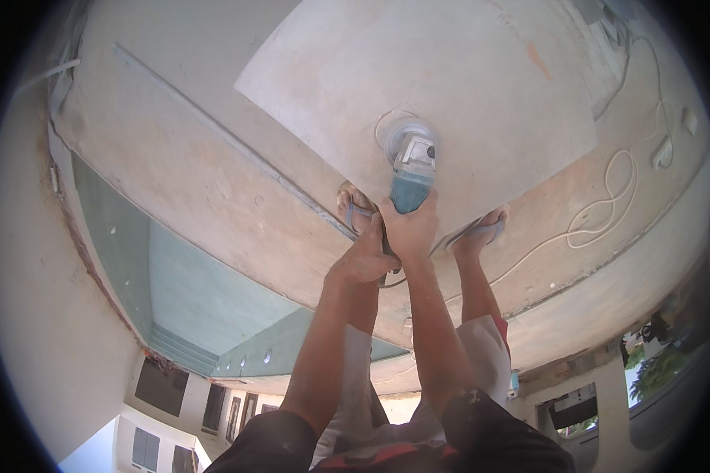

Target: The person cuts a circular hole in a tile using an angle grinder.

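The right hand (412,227) and left hand (361,256) are wrapped tight around a grinder (414,169). It is over a big pale slab (481,71) on the dusty floor (205,177). A blue pit (205,276) is off to the left.

Matt teal plastic and silvery metal form my grinder (412,175); toward 12 o'clock lies a smooth, matt, pale slab (481,98), at 10 o'clock a dull metallic bar (237,143), at 6 o'clock my cloth shorts (481,355).
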A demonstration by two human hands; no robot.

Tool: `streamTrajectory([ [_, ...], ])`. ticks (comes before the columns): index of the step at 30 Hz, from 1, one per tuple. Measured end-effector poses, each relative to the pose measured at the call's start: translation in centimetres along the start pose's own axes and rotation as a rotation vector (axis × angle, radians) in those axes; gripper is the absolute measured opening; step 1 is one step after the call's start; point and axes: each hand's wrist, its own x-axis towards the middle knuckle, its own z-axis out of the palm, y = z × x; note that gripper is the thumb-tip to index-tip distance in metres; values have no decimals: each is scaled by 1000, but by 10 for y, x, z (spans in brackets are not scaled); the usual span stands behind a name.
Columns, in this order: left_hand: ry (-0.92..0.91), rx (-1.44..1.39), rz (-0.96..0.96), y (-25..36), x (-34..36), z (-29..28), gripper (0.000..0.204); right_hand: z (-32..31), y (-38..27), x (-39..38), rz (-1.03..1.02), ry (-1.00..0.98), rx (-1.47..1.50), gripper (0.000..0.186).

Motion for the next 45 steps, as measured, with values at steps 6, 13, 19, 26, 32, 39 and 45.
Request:
streamTrajectory([
  [6,25,-17,-34,12,-6,10,102,-8,3,0,-35,-22,-36,75],
  [13,71,73,-39,22,-7,13,111,-7,5,6,-46,-65,-61,78],
  [19,18,69,-67,15,-3,7,111,-3,2,7,-45,-56,-75,80],
  [26,4,40,-28,15,1,4,108,0,0,10,-46,-65,-88,79],
  [32,14,30,-37,20,1,1,107,2,-3,11,-46,-55,-108,78],
  [39,21,-8,-47,26,-3,3,110,2,-7,10,-34,-72,-142,76],
  [45,18,55,-42,18,1,1,110,1,-6,11,-31,-75,-142,76],
])
